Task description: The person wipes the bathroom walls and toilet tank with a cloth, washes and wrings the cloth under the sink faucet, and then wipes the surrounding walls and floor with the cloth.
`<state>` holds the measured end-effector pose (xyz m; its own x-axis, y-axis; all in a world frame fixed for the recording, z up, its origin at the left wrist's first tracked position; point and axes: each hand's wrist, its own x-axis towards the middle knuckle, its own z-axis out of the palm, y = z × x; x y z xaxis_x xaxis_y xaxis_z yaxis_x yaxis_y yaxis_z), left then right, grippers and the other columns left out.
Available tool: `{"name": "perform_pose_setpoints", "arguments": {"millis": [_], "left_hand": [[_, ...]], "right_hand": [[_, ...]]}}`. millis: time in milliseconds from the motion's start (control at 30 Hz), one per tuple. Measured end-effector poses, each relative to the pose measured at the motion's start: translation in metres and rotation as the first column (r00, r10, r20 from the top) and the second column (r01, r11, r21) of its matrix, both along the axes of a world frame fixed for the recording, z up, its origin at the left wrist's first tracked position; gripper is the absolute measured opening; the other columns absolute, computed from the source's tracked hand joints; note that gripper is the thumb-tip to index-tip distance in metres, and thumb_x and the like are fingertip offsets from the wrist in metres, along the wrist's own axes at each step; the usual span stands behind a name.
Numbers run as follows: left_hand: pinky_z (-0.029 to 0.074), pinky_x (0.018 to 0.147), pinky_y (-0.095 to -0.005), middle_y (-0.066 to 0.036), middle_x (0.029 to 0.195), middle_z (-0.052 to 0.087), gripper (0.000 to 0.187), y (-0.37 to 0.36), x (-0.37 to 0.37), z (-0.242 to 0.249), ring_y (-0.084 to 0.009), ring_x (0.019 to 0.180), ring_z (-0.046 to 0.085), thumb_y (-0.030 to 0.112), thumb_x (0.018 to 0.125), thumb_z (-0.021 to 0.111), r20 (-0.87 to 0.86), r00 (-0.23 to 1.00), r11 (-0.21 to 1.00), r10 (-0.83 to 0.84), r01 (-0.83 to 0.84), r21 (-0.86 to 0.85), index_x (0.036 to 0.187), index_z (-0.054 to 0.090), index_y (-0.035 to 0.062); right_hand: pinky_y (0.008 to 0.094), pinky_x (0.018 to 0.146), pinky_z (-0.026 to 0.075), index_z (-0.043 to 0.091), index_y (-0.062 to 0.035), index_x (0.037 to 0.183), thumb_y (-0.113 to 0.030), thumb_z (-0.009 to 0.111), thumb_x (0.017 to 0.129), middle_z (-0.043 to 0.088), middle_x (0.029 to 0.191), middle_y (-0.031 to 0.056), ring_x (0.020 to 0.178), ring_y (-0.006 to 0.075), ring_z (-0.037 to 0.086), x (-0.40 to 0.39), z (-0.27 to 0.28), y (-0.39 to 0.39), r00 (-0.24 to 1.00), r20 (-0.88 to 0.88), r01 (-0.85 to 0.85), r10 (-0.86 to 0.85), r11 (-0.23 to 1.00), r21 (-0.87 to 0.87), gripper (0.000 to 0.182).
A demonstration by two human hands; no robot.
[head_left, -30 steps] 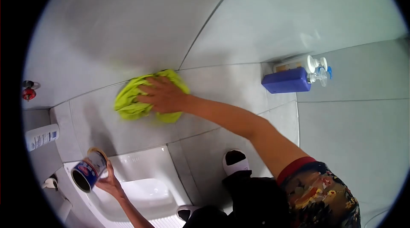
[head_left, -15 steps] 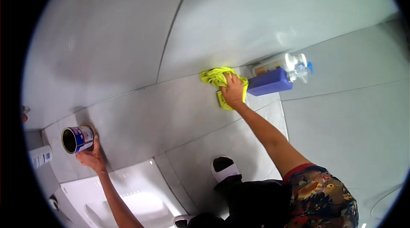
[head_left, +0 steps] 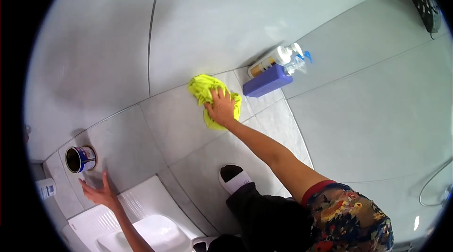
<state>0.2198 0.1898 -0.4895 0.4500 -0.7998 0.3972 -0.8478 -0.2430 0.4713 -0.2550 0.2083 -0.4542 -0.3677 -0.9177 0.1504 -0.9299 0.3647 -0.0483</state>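
Released, the can [head_left: 80,158] stands beside spread left hand [head_left: 97,191]; right hand [head_left: 221,108] presses cloth [head_left: 207,92] flat.

Single head cam, fisheye, looking steeply down at a tiled floor corner.

One view only, so no overlap with another. Circular crop with black corners, straight grout lines bow toward the edges. Camera sits above the person's own torso, which fills bottom right; it faces forward and down, wall [head_left: 226,20] at top, floor [head_left: 188,124] mid-frame. Right hand [head_left: 221,108] on the cloth [head_left: 203,86] lands near centre, about an arm's reach out. Left hand [head_left: 98,191] and can [head_left: 80,158] sit low left, close to the rim of the lens circle. Bottles [head_left: 276,65] upper right of centre, a white fixture [head_left: 141,209] at the bottom edge.
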Motion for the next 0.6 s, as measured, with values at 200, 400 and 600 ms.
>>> {"name": "perform_pose_setpoints", "arguments": {"millis": [200,400,600], "left_hand": [[0.030,0.097,-0.0430,-0.016,0.124,0.043,0.055,0.045,-0.040,0.060,-0.0305,0.116,0.038,0.018,0.080,0.063,-0.066,0.949,0.899,-0.307,0.267,-0.346,0.128,0.041,0.0028],[0.034,0.094,-0.0365,-0.014,0.118,0.048,0.038,0.013,-0.076,0.125,-0.0273,0.109,0.044,0.006,0.084,0.052,-0.145,0.739,0.732,-0.658,0.583,-0.352,0.122,0.046,-0.0008],[0.039,0.085,-0.0304,-0.007,0.094,0.050,0.036,-0.010,-0.094,0.143,-0.0182,0.086,0.048,0.007,0.086,0.049,-0.442,0.502,0.635,-0.743,0.738,-0.229,0.122,0.047,0.0028]], "right_hand": [[0.0508,0.079,0.038,0.043,-0.0158,0.124,-0.020,0.062,0.072,0.042,0.120,0.0102,0.110,0.0344,0.040,0.031,0.010,0.059,0.968,0.000,-0.251,0.253,0.961,0.114,0.055],[0.0494,0.075,0.045,0.042,-0.0138,0.123,-0.014,0.059,0.072,0.041,0.122,0.0127,0.097,0.0404,0.045,0.034,0.005,0.040,0.883,0.383,-0.406,0.272,0.852,0.331,0.053],[0.0548,0.081,0.039,0.039,-0.0146,0.128,-0.025,0.064,0.072,0.037,0.129,0.0149,0.114,0.0429,0.037,0.071,0.017,0.074,0.854,0.188,-0.513,0.484,0.844,0.157,0.063]]}}
